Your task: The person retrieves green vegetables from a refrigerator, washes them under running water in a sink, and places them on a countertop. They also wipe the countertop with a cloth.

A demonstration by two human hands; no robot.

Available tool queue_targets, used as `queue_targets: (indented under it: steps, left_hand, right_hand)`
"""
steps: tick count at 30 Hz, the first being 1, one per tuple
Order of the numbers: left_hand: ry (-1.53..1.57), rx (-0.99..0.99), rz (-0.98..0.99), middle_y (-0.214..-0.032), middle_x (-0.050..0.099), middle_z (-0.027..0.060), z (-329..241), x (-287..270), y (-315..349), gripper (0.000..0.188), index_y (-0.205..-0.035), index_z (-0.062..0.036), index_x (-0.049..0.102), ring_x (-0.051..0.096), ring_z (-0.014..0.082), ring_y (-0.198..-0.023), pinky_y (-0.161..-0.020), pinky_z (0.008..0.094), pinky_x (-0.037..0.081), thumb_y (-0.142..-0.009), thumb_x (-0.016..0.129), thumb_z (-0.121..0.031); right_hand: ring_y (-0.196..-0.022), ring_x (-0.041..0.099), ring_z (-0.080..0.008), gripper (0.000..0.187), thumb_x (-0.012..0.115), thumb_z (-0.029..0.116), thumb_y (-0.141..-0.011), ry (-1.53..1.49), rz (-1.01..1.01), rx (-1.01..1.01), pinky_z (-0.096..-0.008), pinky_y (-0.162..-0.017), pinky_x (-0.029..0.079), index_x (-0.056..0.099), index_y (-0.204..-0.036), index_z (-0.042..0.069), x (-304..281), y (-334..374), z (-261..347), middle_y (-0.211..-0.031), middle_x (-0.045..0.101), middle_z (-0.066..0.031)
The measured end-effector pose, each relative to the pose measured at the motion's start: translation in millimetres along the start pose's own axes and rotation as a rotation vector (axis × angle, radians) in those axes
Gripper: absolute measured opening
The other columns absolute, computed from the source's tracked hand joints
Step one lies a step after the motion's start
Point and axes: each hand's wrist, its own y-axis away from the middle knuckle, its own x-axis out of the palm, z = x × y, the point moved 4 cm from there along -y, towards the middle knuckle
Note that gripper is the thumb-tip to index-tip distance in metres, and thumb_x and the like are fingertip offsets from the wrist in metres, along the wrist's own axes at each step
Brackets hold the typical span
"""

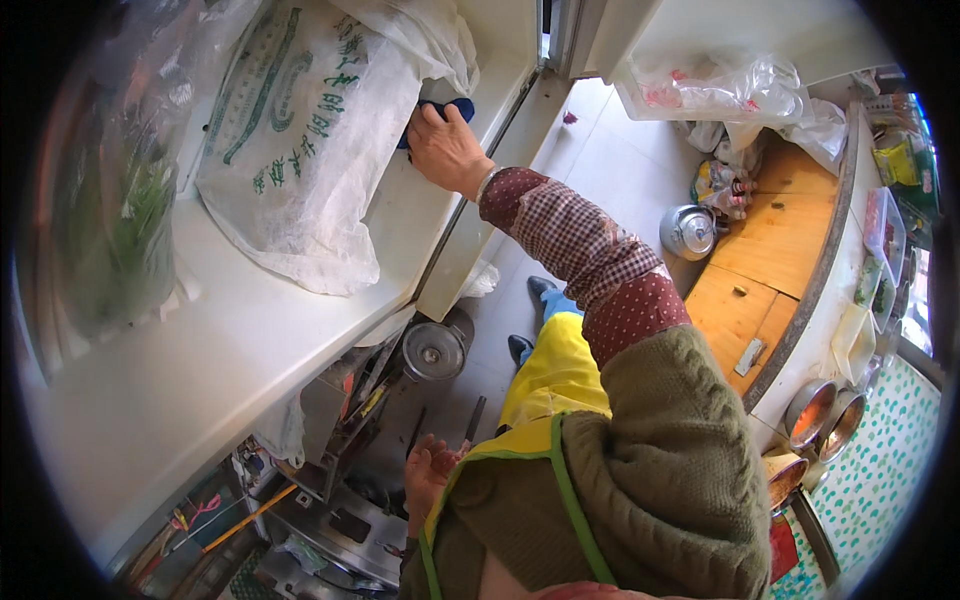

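Observation:
My right hand [447, 150] reaches up to a white shelf [230, 330], its fingers pressed over a dark blue cloth [458, 107]. The cloth is bunched, and part of it is hidden under the hand. Just left of it lies a large white plastic bag [310, 180] with green print. My left hand [428, 475] is low, in front of the yellow apron [555, 385], with its fingers loosely apart and nothing visible in them. A checked and dotted sleeve cover [585, 245] is on my right forearm.
A clear bag of green vegetables [120, 235] stands at the shelf's left. Below are a lidded pot [433, 350] and a gas stove [335, 530]. A metal kettle [690, 232] sits on the floor by wooden cabinet doors [775, 245]. Metal bowls [810, 412] stand on the right counter.

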Motion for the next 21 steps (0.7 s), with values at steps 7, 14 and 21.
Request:
queue_targets:
  steps: [7, 14, 21]
  left_hand:
    - [-0.09, 0.088, -0.116, -0.114, 0.067, 0.0109, -9, -3, 11, 0.034, -0.13, -0.0041, 0.055, 0.069, 0.0216, -0.097, -0.088, 0.0391, 0.06, -0.101, 0.061, -0.021]
    - [0.131, -0.072, 0.012, -0.115, 0.066, 0.0109, 26, -24, 7, 0.034, -0.128, -0.0069, 0.058, 0.067, 0.0233, -0.1, -0.09, 0.0387, 0.058, -0.099, 0.065, -0.022]
    - [0.041, -0.004, -0.065, -0.111, 0.066, 0.0097, 18, -7, 6, 0.038, -0.13, -0.0068, 0.056, 0.067, 0.0236, -0.1, -0.087, 0.0357, 0.057, -0.098, 0.066, -0.024]
  right_hand:
    - [-0.103, 0.058, -0.0264, 0.028, 0.059, 0.018, -0.086, 0.176, 0.11, 0.162, -0.0395, -0.085, 0.045, 0.07, -0.107, 0.003, -17, 1, -27, -0.111, 0.063, -0.0108]
    - [-0.107, 0.061, -0.0284, 0.025, 0.065, 0.015, -0.078, -0.047, -0.205, 0.333, -0.0472, -0.095, 0.044, 0.068, -0.1, 0.006, -50, 2, -124, -0.108, 0.071, -0.0098]
    - [-0.109, 0.057, -0.0229, 0.037, 0.061, 0.022, -0.084, -0.099, -0.135, 0.146, -0.0487, -0.102, 0.039, 0.066, -0.119, 0.011, 0, 29, -17, -0.128, 0.065, -0.0043]
